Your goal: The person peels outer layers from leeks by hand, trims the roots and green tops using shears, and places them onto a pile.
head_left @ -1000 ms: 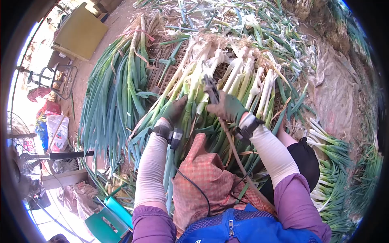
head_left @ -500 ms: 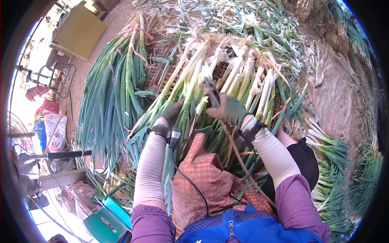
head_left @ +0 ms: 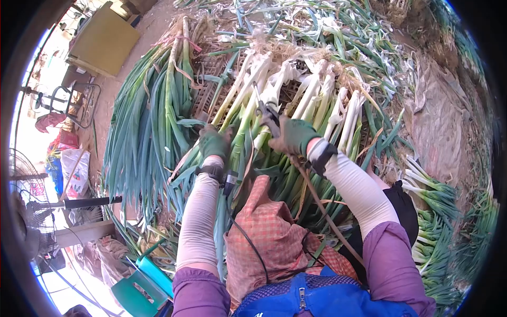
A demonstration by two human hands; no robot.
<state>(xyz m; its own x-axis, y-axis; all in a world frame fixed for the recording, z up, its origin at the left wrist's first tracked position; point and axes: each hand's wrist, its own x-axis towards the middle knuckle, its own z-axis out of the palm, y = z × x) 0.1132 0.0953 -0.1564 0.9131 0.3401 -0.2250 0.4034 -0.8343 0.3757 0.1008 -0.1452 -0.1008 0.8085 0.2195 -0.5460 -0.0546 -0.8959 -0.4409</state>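
My left hand [head_left: 215, 143], in a dark green glove, is closed around a leek [head_left: 238, 108] at the green part of its stalk. My right hand [head_left: 294, 136], gloved too, grips an air blow gun [head_left: 270, 119] whose thin metal nozzle points away from me over the white stalks. A brown hose [head_left: 323, 203] runs from the gun back under my right arm. Other leeks [head_left: 311, 98] lie side by side in front of me, roots away from me. My left fingertips are partly hidden among the leaves.
A tied bundle of leeks [head_left: 169, 100] lies to the left on a slatted crate [head_left: 205, 98]. Peeled leaves [head_left: 338, 26] litter the far ground. More leeks [head_left: 430, 232] are stacked at right. A fan [head_left: 31, 211] and a green plastic chair [head_left: 138, 290] stand at left.
My left hand has shifted slightly left and turned, showing more of its back. The blow gun and my right hand have moved a little left, and the nozzle now points farther forward.
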